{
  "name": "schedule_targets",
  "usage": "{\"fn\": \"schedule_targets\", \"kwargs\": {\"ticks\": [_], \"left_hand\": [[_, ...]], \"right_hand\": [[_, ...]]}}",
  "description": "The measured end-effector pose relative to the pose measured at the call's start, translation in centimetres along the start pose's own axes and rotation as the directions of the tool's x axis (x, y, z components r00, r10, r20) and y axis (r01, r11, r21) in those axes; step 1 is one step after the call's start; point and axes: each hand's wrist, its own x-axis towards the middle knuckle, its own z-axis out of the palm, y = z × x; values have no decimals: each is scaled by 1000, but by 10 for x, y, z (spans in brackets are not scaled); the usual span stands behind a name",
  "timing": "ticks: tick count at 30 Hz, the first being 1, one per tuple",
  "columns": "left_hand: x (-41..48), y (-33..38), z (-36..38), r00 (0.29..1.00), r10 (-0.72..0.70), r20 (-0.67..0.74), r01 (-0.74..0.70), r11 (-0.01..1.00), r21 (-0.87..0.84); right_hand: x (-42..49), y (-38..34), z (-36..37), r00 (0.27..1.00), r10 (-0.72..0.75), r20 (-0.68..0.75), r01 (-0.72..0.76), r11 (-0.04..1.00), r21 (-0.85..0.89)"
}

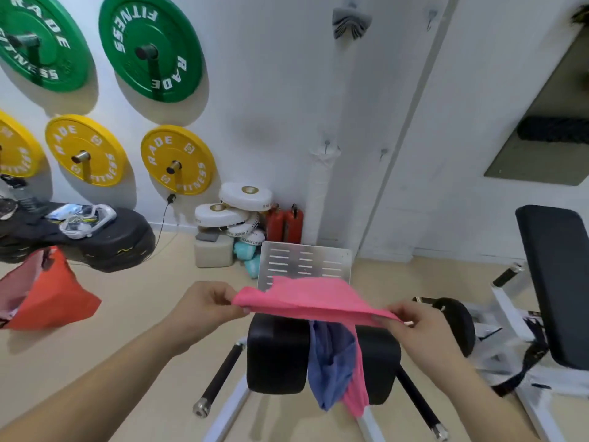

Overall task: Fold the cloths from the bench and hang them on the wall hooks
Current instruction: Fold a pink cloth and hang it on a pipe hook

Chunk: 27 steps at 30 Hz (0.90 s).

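Note:
A pink cloth (306,298) is stretched between both hands above the black padded bench (277,352). My left hand (204,304) pinches its left corner, and my right hand (420,330) pinches its right end. A blue cloth (331,355) hangs in the gap between the bench's two pads, with a strip of pink cloth (358,384) hanging beside it. On the white wall, a grey folded cloth (350,22) hangs on an upper hook and a white cloth (320,186) on a lower hook. Two bare hooks (383,153) (432,17) sit further right.
Green and yellow weight plates (149,46) are mounted on the wall at left. An orange bag (47,295) lies on the floor. White plates and red canisters (285,223) stand by the wall. A metal footplate (306,260) sits beyond the bench; another black bench (561,282) stands right.

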Motion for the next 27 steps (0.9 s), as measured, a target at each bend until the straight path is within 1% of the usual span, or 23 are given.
{"fn": "schedule_targets", "kwargs": {"ticks": [3, 6, 8, 9, 13, 16, 18, 20, 22, 25, 27], "left_hand": [[-27, -52, 2, 992, -124, 32, 123, 991, 47], [-52, -86, 5, 976, -203, 76, 202, 979, 24], [-64, -99, 3, 971, -216, 102, 217, 976, 1], [-69, -103, 1, 971, -209, 118, 213, 977, -18], [-85, -105, -7, 969, -174, 175, 198, 971, -134], [-93, -103, -7, 968, -168, 188, 195, 972, -133], [-97, -104, -6, 957, -194, 218, 229, 962, -146], [-98, -103, -2, 941, -226, 251, 271, 949, -162], [-91, -104, 5, 939, -248, 238, 289, 944, -159], [-67, -110, 17, 949, -287, 128, 302, 946, -119], [-43, -114, 22, 951, -307, 44, 310, 945, -107]], "right_hand": [[-21, 45, 24, 982, 67, 175, -48, 993, -111], [-38, 75, 39, 939, 160, 305, -128, 984, -122], [-44, 84, 42, 920, 203, 335, -178, 979, -103], [-46, 87, 42, 916, 206, 345, -181, 978, -104], [-53, 88, 35, 903, 186, 388, -146, 981, -129], [-56, 95, 30, 881, 172, 441, -118, 982, -147], [-61, 102, 29, 846, 220, 485, -151, 973, -177], [-64, 109, 30, 835, 244, 494, -188, 969, -161], [-63, 118, 33, 863, 233, 448, -190, 972, -139], [-47, 125, 42, 908, 243, 341, -224, 970, -94], [-25, 125, 53, 922, 261, 285, -254, 965, -60]]}}
